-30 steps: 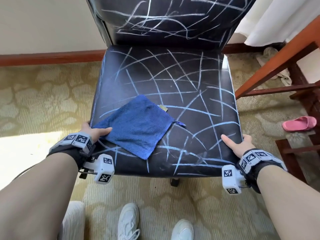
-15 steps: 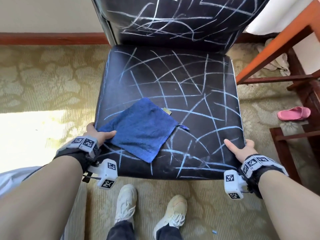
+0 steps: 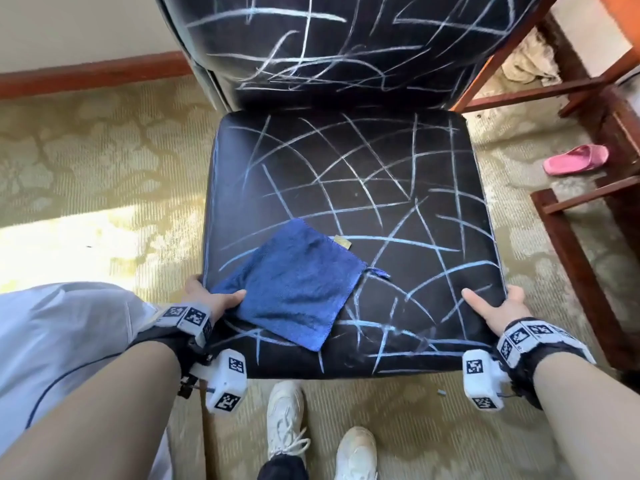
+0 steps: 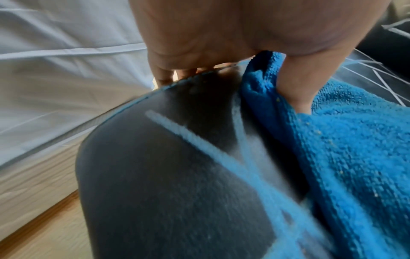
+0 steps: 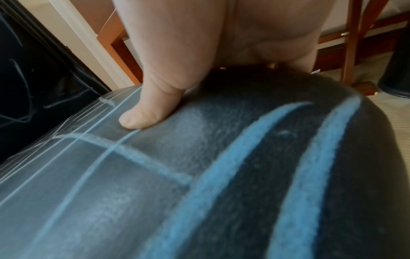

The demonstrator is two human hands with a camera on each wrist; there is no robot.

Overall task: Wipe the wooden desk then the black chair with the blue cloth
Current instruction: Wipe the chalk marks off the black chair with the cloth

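Observation:
The black chair (image 3: pixel 363 188) stands in front of me, its seat and backrest crossed by pale blue chalk lines. A blue cloth (image 3: pixel 298 282) lies flat on the seat's near left part. My left hand (image 3: pixel 211 299) grips the seat's left front corner, thumb on the cloth's corner and fingers curled over the side edge. The left wrist view shows that thumb pressing the cloth (image 4: pixel 332 149) against the seat (image 4: pixel 166 175). My right hand (image 3: pixel 498 308) grips the right front corner, thumb on top of the seat (image 5: pixel 199 175), fingers down the side.
The wooden desk's legs and rails (image 3: pixel 568 84) stand close on the right. A pink slipper (image 3: pixel 576 159) lies on the patterned carpet (image 3: pixel 86 168) beside them. White bedding (image 3: pixel 59 341) is at my left. My white shoes (image 3: pixel 287 420) are just before the chair's front edge.
The chair has come toward me and away from the wall, both hands keeping their hold on the seat's front corners. My feet have stepped back. The cloth has stayed in place on the seat.

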